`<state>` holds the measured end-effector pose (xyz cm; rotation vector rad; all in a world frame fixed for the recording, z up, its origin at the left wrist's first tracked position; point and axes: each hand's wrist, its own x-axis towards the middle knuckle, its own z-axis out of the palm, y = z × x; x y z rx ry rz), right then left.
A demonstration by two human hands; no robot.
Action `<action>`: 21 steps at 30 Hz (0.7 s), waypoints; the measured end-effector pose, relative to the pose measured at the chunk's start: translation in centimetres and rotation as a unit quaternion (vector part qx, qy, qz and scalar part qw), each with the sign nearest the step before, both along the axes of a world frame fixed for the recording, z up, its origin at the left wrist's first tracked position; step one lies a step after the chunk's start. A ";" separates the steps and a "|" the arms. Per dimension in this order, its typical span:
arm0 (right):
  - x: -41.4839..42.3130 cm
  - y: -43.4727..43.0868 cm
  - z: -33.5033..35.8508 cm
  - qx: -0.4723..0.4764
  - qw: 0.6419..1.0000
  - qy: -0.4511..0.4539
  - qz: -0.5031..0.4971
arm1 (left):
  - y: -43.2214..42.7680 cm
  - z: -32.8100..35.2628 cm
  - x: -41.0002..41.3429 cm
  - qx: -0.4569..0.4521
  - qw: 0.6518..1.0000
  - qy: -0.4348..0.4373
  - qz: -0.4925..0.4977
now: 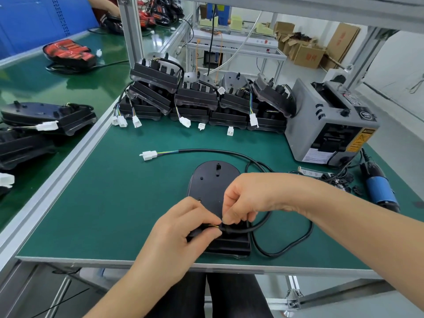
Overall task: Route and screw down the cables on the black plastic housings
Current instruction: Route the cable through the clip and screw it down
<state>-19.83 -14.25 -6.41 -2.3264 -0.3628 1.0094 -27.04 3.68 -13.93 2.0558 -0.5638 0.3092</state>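
Both hands, left (181, 228) and right (250, 198), pinch cable (243, 228) at housing (211, 180) near end, on table (114, 203).

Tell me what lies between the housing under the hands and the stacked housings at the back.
Head view: the black cable crosses the green mat there, ending in a white connector.

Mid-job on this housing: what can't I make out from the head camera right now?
Head view:
- Where the cable meets the black housing: covered by fingers of the left hand and right hand.
- Screws or clamps there: hidden under the same fingers.
- Lower end of the blue electric screwdriver: behind the right forearm.
- Label text on the tape dispenser: too small to read.
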 end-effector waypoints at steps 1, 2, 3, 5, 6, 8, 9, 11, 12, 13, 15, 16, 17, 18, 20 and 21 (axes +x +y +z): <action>0.1 0.1 0.1 -0.007 1.000 0.008 0.002 | -0.1 0.0 0.0 0.013 0.999 -0.033 -0.008; 0.3 0.3 0.2 -0.014 1.000 0.013 0.005 | -0.1 0.0 0.0 0.031 0.997 -0.070 -0.015; 0.4 0.4 0.3 -0.021 1.000 0.016 0.010 | -0.1 -0.1 0.0 0.055 0.992 -0.112 -0.020; 0.5 0.6 0.4 -0.030 0.999 0.019 0.020 | -0.1 -0.5 0.1 0.106 0.975 -0.192 -0.028; 0.5 0.6 0.4 -0.030 0.999 0.020 0.022 | -0.2 -0.6 0.1 0.123 0.968 -0.216 -0.031; 0.4 0.5 0.3 -0.023 0.999 0.019 0.022 | -0.3 -0.8 0.2 0.131 0.963 -0.234 -0.033; 0.3 0.4 0.3 -0.016 1.000 0.018 0.018 | -0.3 -0.8 0.3 0.129 0.962 -0.238 -0.033; 0.1 0.0 0.1 0.004 1.000 0.017 0.006 | -0.4 -0.9 0.4 0.129 0.960 -0.245 -0.035; 0.1 -0.2 0.0 0.016 1.000 0.016 -0.001 | -0.4 -0.9 0.4 0.130 0.959 -0.248 -0.035; 0.0 -0.3 0.0 0.027 0.999 0.017 -0.007 | -0.4 -1.0 0.5 0.129 0.959 -0.249 -0.035; 0.0 -0.4 -0.1 0.042 0.999 0.025 -0.018 | -0.5 -1.2 0.6 0.124 0.959 -0.252 -0.031; 0.0 -0.4 -0.1 0.044 0.999 0.025 -0.019 | -0.5 -1.3 0.6 0.120 0.959 -0.254 -0.027; 0.0 -0.3 -0.2 0.040 0.999 0.020 -0.014 | -0.6 -1.4 0.6 0.114 0.960 -0.256 -0.021; 0.0 -0.3 -0.3 0.033 0.999 0.013 -0.006 | -0.7 -1.5 0.6 0.107 0.960 -0.258 -0.016; 0.0 -0.1 -0.5 0.023 1.000 0.003 0.006 | -0.9 -1.6 0.6 0.093 0.961 -0.260 -0.006; 0.0 -0.1 -0.5 0.025 1.000 0.002 0.005 | -1.0 -1.6 0.6 0.087 0.962 -0.259 -0.003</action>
